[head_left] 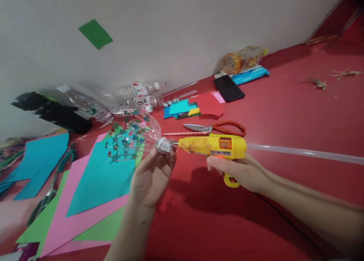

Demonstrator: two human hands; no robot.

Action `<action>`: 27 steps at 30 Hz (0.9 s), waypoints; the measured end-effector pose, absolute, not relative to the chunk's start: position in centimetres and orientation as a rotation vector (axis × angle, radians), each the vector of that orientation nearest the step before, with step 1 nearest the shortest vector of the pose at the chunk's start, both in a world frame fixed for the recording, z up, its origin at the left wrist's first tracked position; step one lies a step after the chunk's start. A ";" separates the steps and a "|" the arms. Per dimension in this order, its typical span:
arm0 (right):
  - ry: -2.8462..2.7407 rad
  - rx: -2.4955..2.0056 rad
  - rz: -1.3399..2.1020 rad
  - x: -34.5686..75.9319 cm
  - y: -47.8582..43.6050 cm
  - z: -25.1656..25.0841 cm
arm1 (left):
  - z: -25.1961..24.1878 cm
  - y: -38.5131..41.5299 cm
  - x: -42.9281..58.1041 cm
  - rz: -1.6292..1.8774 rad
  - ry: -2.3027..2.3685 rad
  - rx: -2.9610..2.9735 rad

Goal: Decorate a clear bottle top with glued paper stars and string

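My left hand [152,181] holds a cut plastic bottle top by its white-capped neck [165,145]. Clear strips fan out from it to the left, dotted with small coloured paper stars [125,139]. My right hand [237,168] is wrapped round the handle of a yellow hot glue gun [210,145]. Its metal nozzle points left at the end of the bottle neck; whether the two touch I cannot tell. A long clear glue stick [301,153] sticks out of the gun's back end to the right.
Red-handled scissors [227,126], a pink pencil [186,133] and a yellow-black cutter [192,113] lie beyond the gun. Coloured sheets [102,185] cover the left side. Plastic bottles [88,103] and a black bottle [57,115] line the wall. A phone [229,88] lies at the back.
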State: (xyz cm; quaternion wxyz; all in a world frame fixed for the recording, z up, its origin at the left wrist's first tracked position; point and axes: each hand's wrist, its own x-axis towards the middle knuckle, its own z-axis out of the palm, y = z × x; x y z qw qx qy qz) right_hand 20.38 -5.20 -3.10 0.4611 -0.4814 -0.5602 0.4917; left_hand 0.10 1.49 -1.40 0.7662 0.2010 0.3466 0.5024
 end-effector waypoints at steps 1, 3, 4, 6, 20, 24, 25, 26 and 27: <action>-1.374 -1.184 1.208 20.4 -5.2 -3.2 | -1.4 1.5 0.1 1.101 0.763 0.430; -1.368 -1.193 1.212 20.4 -5.3 -3.5 | -1.4 1.5 0.1 1.109 0.772 0.424; -1.364 -1.199 1.212 20.4 -5.3 -3.6 | -1.4 1.5 0.1 1.108 0.769 0.426; -1.358 -1.207 1.211 20.5 -5.3 -3.7 | -1.3 1.5 0.1 1.099 0.758 0.437; -1.308 -1.111 1.258 20.3 -5.2 -3.5 | -1.4 1.5 0.2 1.101 0.753 0.429; -1.319 -1.124 1.250 20.4 -5.2 -3.5 | -1.3 1.5 0.2 1.111 0.766 0.409; -1.325 -1.125 1.251 20.4 -5.2 -3.5 | -1.3 1.5 0.2 1.114 0.769 0.403; -1.332 -1.125 1.251 20.4 -5.2 -3.4 | -1.3 1.5 0.2 1.116 0.771 0.398; -1.343 -1.123 1.251 20.3 -5.2 -3.4 | -1.3 1.5 0.3 1.119 0.772 0.395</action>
